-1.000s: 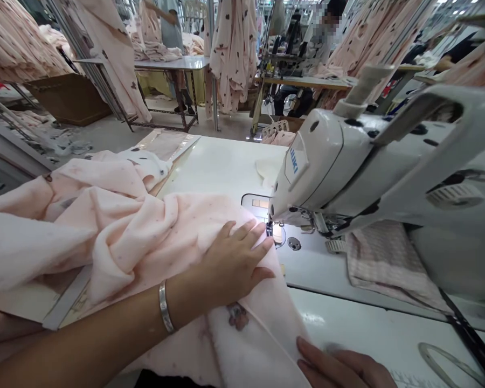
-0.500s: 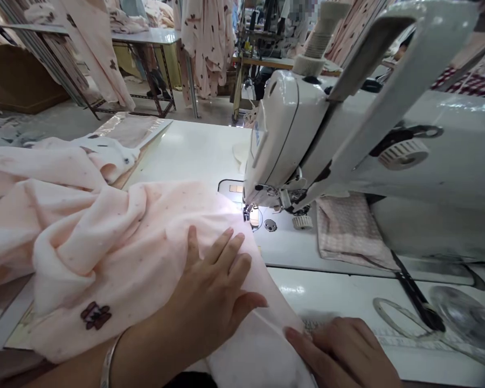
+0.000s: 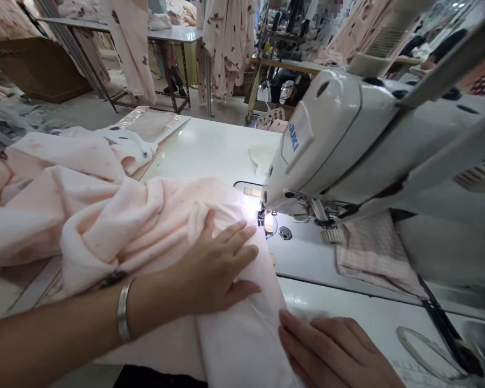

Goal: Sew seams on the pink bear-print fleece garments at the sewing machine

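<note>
1. The pale pink fleece fabric [image 3: 145,215] is lying bunched in soft folds across the glossy white desk [image 3: 210,145], and its smoothed front part is reaching the steel needle [image 3: 261,217] of the white JUKI sewing machine [image 3: 331,145].
2. The left hand [image 3: 214,267], wearing a plain silver bangle [image 3: 123,318], is pressing flat on the fabric just before the needle. Its fingers are spread apart and pointing toward the machine, so the layers are staying level instead of bunching.
3. The right hand [image 3: 331,350] is resting at the lower edge of the fabric, near the front of the desk, with its fingers lying close together. Whether it is clamping the cloth cannot be told, because the thumb is hidden.
4. Good control is coming from this split: the left hand is steadying the cloth near the needle while the right hand is minding the edge, which is keeping the loose bulk from dragging at the needle.
5. A folded pink checked cloth [image 3: 372,253] is lying under the machine's arm, right of the metal needle plate [image 3: 275,229], and a small white cloth scrap [image 3: 261,160] is sitting behind the machine head.
6. Pink garments with dark prints [image 3: 226,48] are hanging beyond the desk, where a co-worker [image 3: 319,27] is standing.
</note>
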